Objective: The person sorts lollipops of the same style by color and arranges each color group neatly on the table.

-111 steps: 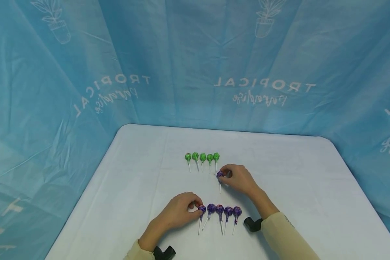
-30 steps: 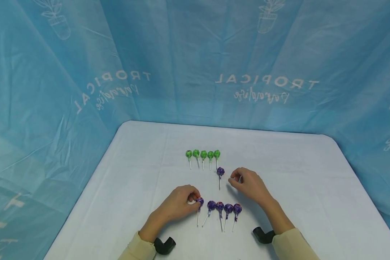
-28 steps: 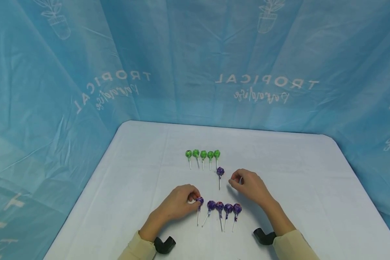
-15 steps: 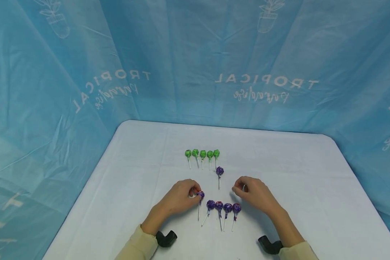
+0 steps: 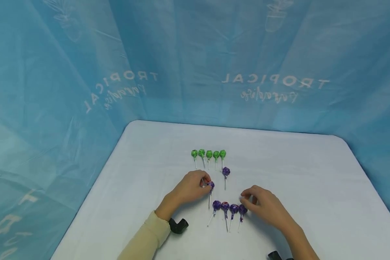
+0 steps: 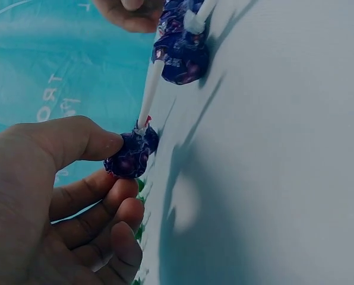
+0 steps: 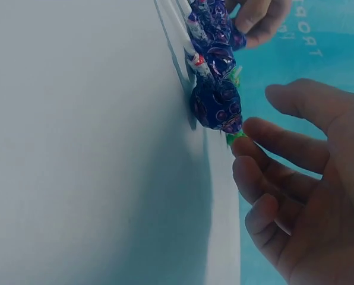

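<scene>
My left hand pinches the head of a purple-wrapped lollipop between thumb and fingers, its white stick pointing toward me. My right hand hovers at the right end of the near row of purple lollipops. In the right wrist view its thumb and fingers stand apart with nothing between them, close beside the end lollipop. One more purple lollipop lies alone in the middle, just below the right end of a row of green lollipops.
The lollipops lie on a white-covered table. A blue printed curtain hangs behind it and at the sides. Dark curved pieces sit at the wrists, one at the left wrist and one at the right wrist.
My left hand has lifted the leftmost purple lollipop away from the near row, forward toward the green row. My right hand let go of the single purple lollipop and came back to the near row's right end.
</scene>
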Demonstrator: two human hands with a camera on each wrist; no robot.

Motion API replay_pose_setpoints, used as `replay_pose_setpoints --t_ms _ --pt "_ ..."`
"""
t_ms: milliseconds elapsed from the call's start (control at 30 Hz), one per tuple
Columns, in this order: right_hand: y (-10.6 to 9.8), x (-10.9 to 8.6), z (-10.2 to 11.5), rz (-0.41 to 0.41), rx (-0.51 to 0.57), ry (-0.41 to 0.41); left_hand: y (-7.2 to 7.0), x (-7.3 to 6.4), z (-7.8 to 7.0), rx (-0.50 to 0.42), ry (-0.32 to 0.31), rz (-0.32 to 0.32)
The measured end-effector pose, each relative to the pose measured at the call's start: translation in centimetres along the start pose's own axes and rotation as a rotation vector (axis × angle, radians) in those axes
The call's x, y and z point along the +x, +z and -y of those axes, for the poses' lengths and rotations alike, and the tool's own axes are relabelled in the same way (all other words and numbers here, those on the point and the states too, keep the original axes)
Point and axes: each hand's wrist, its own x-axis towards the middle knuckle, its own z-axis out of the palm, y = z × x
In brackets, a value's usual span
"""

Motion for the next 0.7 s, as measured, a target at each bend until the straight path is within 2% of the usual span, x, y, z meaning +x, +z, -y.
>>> replay_pose_setpoints --t_ms 133,300,500,700 --pt "0.1 -0.5 0.1 0.004 0.017 -0.012 0.0 0.8 -0.3 -0.001 -0.014 -0.009" --pt "0.3 -1.1 0.0 0.015 0.010 -0.018 0.3 1.5 -0.4 0.002 -0.002 -0.014" --pt "0.4 -1.6 -0.2 0.022 0.028 -0.057 0.6 2.4 -0.6 0.039 -0.025 -0.050" --pt "0.7 -1.8 -0.3 0.015 0.038 -0.059 0.8 3.3 -0.8 0.090 -0.006 -0.083"
